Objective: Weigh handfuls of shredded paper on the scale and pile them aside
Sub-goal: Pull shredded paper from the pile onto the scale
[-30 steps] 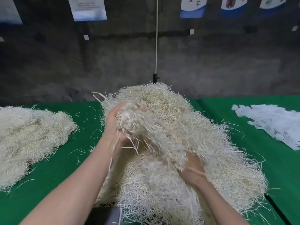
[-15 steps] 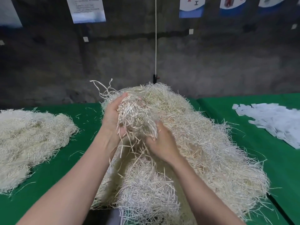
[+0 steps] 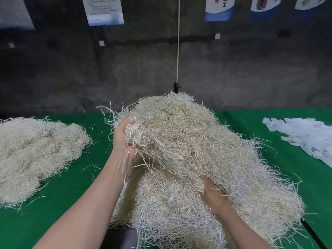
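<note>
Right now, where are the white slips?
The white slips lie far right in the head view, on the green table, apart from the central shredded paper heap.

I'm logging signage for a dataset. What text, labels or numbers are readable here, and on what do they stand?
"工", apparently: blue-and-white poster, cropped at the top edge.
White sheet: printed lines, too blurred to read.
Two further posters: pictures only, nothing legible.
Small white tags: nothing readable.

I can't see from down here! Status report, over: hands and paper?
Left hand grips a paper clump atop the big heap. Right hand dug under the heap, grip hidden. Side pile lies left, path open.
</note>
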